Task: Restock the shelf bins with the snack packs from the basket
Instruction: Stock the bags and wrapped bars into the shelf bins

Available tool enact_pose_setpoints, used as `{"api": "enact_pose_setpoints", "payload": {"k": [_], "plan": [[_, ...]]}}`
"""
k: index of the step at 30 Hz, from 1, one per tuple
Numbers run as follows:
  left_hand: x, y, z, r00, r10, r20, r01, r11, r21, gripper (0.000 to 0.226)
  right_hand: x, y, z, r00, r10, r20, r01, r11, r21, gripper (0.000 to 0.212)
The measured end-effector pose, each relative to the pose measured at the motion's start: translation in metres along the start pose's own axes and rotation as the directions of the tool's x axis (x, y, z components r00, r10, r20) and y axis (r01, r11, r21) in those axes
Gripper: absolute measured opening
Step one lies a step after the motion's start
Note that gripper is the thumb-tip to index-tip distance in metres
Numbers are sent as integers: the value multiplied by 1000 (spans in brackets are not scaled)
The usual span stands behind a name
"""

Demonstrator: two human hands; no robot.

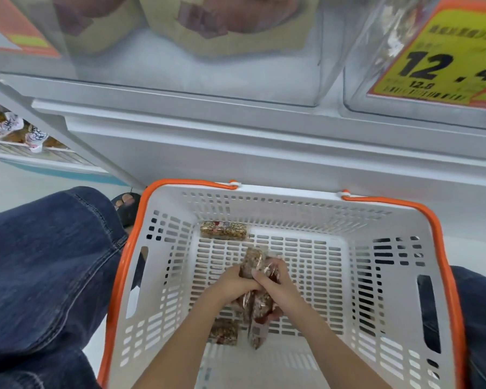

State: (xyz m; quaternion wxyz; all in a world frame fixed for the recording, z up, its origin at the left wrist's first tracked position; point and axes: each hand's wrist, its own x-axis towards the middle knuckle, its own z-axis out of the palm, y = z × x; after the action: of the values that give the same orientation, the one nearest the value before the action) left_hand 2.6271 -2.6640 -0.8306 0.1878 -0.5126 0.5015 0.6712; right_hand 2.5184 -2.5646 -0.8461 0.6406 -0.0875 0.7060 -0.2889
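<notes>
Both your left hand (237,279) and right hand (274,284) are clamped round one bunch of bars (257,301) low in the basket (292,195). Slippery wrappers, so one could slide out as you lift toward the bins (197,88).

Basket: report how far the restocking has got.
Done: the basket looks mostly emptied. In hand: both hands, left hand and right hand, grip a bundle of packs. Left: one pack at the far wall, another near the bundle.
</notes>
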Motion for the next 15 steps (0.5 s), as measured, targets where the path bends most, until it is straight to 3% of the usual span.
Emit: {"api": "enact_pose_setpoints", "payload": {"k": [5,9,12,15], "plan": [[-22,9,1,994,-10,109,20,996,-89,32,-28,-11,-2,998,-61,11,61,997,49,40],[-51,34,0,993,63,96,-57,996,-69,16,-48,-30,-7,988,-157,-5,157,986,58,49],[-75,53,-1,990,124,59,-117,986,-120,32,-66,-47,-15,978,-209,-19,210,974,83,58],[-96,67,0,982,186,8,-183,971,-156,42,-85,-61,-27,960,-280,-22,281,954,105,42]]}}
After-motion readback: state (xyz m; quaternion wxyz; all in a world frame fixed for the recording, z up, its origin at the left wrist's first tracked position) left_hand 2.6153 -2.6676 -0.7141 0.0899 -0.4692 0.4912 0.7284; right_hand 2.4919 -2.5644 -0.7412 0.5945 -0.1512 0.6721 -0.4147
